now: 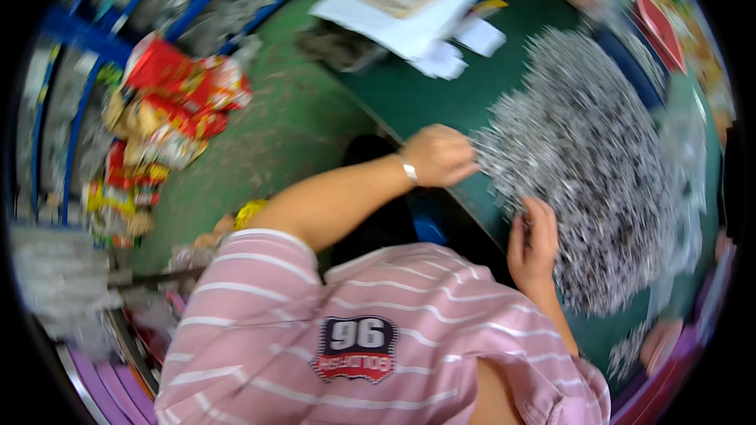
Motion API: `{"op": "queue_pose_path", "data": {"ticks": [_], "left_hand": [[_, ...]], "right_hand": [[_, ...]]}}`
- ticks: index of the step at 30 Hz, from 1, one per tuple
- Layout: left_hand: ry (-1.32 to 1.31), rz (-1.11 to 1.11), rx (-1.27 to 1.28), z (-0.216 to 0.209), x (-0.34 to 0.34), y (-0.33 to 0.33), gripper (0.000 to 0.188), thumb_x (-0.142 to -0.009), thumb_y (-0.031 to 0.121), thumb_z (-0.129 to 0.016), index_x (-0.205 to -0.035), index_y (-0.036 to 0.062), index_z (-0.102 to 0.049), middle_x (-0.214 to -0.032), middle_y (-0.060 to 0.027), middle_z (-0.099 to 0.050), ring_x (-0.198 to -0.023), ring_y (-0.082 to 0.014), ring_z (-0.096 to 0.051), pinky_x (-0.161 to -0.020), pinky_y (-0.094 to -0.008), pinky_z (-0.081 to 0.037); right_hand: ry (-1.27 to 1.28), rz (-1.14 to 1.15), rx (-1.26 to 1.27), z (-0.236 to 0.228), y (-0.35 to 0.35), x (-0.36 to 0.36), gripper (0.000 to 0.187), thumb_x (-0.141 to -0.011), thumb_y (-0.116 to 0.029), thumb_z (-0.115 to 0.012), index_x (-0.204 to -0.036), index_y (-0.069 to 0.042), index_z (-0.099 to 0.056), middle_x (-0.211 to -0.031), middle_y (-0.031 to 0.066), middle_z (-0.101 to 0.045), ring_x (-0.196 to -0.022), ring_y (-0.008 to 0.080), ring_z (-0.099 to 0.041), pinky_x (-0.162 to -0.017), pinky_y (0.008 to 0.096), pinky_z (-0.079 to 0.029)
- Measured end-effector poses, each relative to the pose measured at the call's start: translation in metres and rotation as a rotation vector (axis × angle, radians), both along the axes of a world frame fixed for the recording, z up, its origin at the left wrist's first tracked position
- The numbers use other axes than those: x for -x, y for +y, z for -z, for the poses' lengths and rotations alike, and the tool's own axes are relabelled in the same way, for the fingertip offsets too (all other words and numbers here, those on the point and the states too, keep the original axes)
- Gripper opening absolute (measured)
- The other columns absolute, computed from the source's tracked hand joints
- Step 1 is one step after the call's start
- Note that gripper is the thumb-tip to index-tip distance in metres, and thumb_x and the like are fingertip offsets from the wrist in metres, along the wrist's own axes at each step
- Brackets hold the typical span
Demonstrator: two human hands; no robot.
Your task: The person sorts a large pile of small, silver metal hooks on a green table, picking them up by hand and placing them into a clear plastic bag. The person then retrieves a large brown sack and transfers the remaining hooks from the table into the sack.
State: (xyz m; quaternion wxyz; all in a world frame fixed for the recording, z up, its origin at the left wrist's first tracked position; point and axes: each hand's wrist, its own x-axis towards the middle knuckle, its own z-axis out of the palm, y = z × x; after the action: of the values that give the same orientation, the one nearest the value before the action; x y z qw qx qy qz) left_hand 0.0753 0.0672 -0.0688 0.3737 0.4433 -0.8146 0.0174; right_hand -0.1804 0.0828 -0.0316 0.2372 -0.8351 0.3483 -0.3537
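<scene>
A broad heap of small, thin silver-grey pieces [598, 165] covers much of the green table [465, 102]; they look like metal, but blur hides their exact kind. At the heap's near left edge is my left hand [441, 156], a bracelet on its wrist, its fingers curled into a fist. Whatever it holds, if anything, is hidden. Lower down, my right hand [537, 240] touches the heap's edge with fingers bent and thumb drawn toward them. Something small and dark shows at its fingertips, too blurred to name.
Papers and cards [394, 8] lie on the table's far left part, beside a dark cloth-like bundle [339, 43]. Clear plastic bags [683, 181] and a red tray [657, 27] line the right side. Red and yellow packages [173, 102] lie left on the floor near blue racks [87, 31].
</scene>
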Motion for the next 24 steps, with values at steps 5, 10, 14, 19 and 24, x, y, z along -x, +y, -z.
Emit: {"op": "queue_pose_path", "data": {"ticks": [5, 10, 14, 19, 24], "left_hand": [[0.168, -0.038, 0.082, 0.015, 0.001, 0.001, 0.025, -0.077, 0.024, -0.067, -0.062, 0.0095, -0.051, -0.062, -0.0066, -0.050, -0.059, -0.0274, -0.054, -0.055, -0.0402, -0.043], [0.230, -0.081, 0.153, 0.035, 0.011, -0.002, 0.016, -0.068, 0.024, -0.060, -0.063, 0.0113, -0.053, -0.065, -0.0038, -0.053, -0.065, -0.0235, -0.055, -0.060, -0.0366, -0.044], [0.481, 0.046, 0.018, 0.033, 0.005, -0.004, 0.015, -0.069, 0.019, -0.060, -0.064, 0.0078, -0.051, -0.065, -0.0079, -0.054, -0.063, -0.0300, -0.057, -0.059, -0.0414, -0.044], [0.735, 0.185, 0.027, 0.015, -0.041, 0.016, 0.004, -0.074, 0.009, -0.059, -0.071, 0.0077, -0.056, -0.066, -0.0076, -0.056, -0.064, -0.0287, -0.059, -0.055, -0.0401, -0.046], [0.840, -0.235, 0.059, 0.028, -0.169, 0.093, 0.005, -0.077, 0.013, -0.063, -0.078, 0.0090, -0.060, -0.069, -0.0076, -0.059, -0.063, -0.0268, -0.060, -0.055, -0.0381, -0.048]], "right_hand": [[0.195, -0.271, 0.160, -0.005, 0.004, -0.062, 0.036, -0.080, 0.004, -0.058, -0.116, 0.004, -0.053, -0.122, 0.0239, -0.050, -0.110, 0.0407, -0.049, -0.096, 0.0455, -0.038], [0.241, -0.296, 0.130, 0.029, -0.002, -0.059, 0.040, -0.081, 0.002, -0.057, -0.120, 0.006, -0.048, -0.132, 0.0261, -0.040, -0.120, 0.0424, -0.041, -0.103, 0.0467, -0.032], [0.255, -0.214, 0.256, 0.047, -0.008, -0.060, 0.042, -0.078, -0.006, -0.062, -0.119, 0.001, -0.054, -0.128, 0.0251, -0.049, -0.118, 0.0367, -0.050, -0.098, 0.0444, -0.040], [0.498, -0.387, 0.246, 0.036, -0.046, -0.119, 0.041, -0.077, -0.006, -0.062, -0.117, 0.001, -0.055, -0.126, 0.0246, -0.050, -0.117, 0.0362, -0.051, -0.097, 0.0443, -0.041], [0.757, -0.541, 0.178, 0.033, -0.070, -0.181, 0.039, -0.077, -0.006, -0.062, -0.115, 0.000, -0.057, -0.124, 0.0239, -0.052, -0.115, 0.0356, -0.053, -0.095, 0.0441, -0.043]]}}
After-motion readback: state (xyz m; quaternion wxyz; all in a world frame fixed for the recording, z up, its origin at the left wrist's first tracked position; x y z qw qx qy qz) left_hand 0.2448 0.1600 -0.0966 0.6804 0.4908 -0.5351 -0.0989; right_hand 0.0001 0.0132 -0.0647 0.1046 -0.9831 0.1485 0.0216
